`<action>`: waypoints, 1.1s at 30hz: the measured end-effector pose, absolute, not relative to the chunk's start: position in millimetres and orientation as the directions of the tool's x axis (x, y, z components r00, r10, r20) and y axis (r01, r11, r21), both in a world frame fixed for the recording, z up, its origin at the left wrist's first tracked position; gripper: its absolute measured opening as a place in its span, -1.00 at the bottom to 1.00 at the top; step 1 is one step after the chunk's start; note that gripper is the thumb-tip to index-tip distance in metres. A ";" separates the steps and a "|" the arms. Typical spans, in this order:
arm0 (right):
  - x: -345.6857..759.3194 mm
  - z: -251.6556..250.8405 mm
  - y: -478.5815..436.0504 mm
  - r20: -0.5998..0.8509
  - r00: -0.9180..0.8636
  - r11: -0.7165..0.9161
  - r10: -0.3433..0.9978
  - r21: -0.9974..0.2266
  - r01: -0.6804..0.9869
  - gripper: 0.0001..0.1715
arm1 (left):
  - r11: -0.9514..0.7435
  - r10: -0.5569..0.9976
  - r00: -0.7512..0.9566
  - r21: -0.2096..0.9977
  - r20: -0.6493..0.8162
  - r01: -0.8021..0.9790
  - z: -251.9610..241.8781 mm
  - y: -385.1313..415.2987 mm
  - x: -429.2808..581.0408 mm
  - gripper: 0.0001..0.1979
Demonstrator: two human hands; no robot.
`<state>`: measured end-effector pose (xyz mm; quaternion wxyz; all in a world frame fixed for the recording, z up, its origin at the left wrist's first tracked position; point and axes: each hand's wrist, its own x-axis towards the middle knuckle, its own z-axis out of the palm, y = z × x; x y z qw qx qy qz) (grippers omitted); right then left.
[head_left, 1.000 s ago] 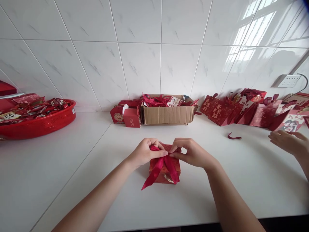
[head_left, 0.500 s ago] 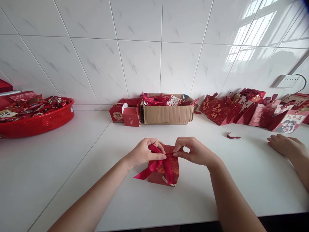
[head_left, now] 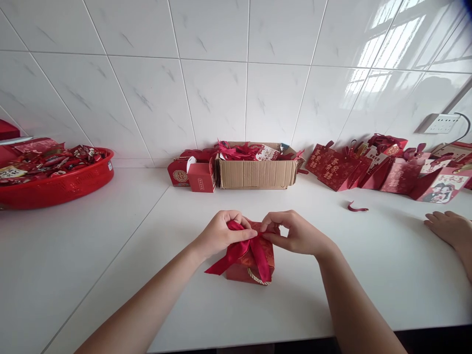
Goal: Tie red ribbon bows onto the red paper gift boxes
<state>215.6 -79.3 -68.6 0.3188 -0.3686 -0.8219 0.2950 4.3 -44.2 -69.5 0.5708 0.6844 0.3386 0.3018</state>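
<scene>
Crimson satiny ribbon (head_left: 260,259), looped atop boxy patterned carton (head_left: 235,275) on smooth white tabletop (head_left: 221,319). Left hand (head_left: 221,232), right hand (head_left: 297,234): each grip pinching ribbon. Twisted pale cord (head_left: 255,278) curving at carton's front.

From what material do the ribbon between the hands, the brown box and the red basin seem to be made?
Ribbon: probably satin-like fabric; it looks thin, bends softly and has a light sheen.
Brown box: most likely corrugated cardboard, matt, with faint vertical ridges.
Red basin: likely plastic, judging by its even colour and smooth, shiny rim.
</scene>
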 end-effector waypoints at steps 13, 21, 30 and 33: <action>218.0 -67.9 -80.2 0.292 -0.610 0.572 0.737 -0.750 0.332 -0.85 | -0.156 0.777 0.627 0.980 0.045 0.123 -74.3 -39.5 -0.2 -0.50; 217.2 -70.5 -78.6 0.318 -0.571 0.577 0.757 -0.736 0.354 -0.93 | -0.189 0.823 0.567 0.959 0.038 0.210 -72.3 -38.2 -5.1 -0.63; 213.2 -72.7 -73.0 0.459 -0.356 0.581 0.814 -0.628 0.518 -0.74 | -0.110 0.747 0.665 0.989 0.020 0.094 -66.0 -30.8 -28.0 -0.69; 204.9 -74.3 -75.0 0.548 -0.313 0.624 0.776 -0.597 0.504 -0.84 | -0.090 0.744 0.668 0.992 0.007 0.091 -65.4 -28.5 -29.2 -0.66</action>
